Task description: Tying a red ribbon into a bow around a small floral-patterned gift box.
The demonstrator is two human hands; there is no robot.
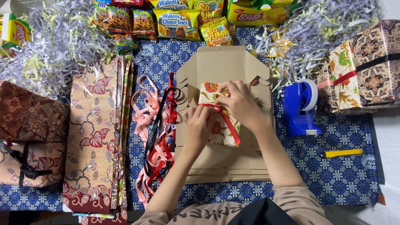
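Note:
A small box wrapped in floral batik paper point(221, 132) lies on a stack of flat cardboard cut-outs point(225, 164) at the middle. A red ribbon point(230, 125) runs across and down the box. My left hand point(199, 127) pinches the ribbon at the box's left edge. My right hand point(240, 103) rests over the top of the box and grips the ribbon near its knot. Both hands touch each other above the box.
A pile of pink, red and black ribbons point(156, 133) lies left of the cardboard. Folded batik sheets point(96, 137) and wrapped boxes point(31, 137) sit further left. A blue tape dispenser point(301, 108), a yellow cutter point(341, 153) and wrapped boxes point(366, 66) sit right. Snack packets point(177, 23) and shredded paper point(50, 46) line the back.

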